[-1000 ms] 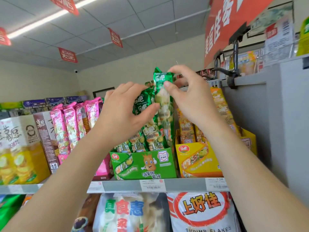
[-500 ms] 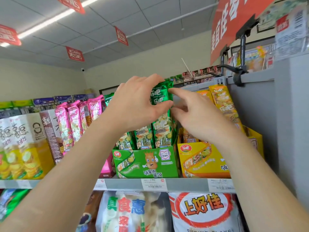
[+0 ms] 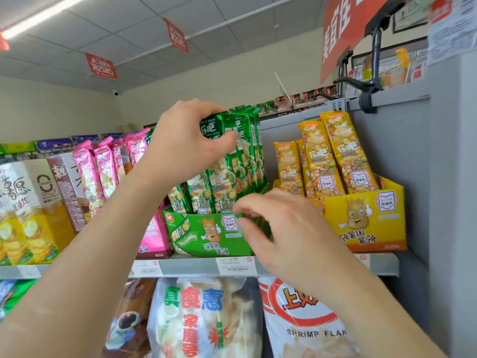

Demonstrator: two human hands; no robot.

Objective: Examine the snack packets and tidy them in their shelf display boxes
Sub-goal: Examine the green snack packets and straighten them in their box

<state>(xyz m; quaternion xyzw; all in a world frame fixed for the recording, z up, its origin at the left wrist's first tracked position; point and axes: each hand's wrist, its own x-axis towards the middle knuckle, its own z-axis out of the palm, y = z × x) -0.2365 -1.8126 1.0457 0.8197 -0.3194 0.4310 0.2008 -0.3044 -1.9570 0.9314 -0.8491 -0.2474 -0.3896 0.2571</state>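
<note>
your left hand pinches the green packets, likely light and slippery, by their tops above the green box; right hand curls at its corner, grip unclear.

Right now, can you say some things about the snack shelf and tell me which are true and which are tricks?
1. The left hand grips the tops of the green packets. True.
2. The yellow box sits left of the green box. False: it sits to the right of it.
3. The right hand grips the green box at its front right corner. True.
4. The pink packets lie flat on the shelf. False: they stand upright, leaning a little, in the pink box.
</note>
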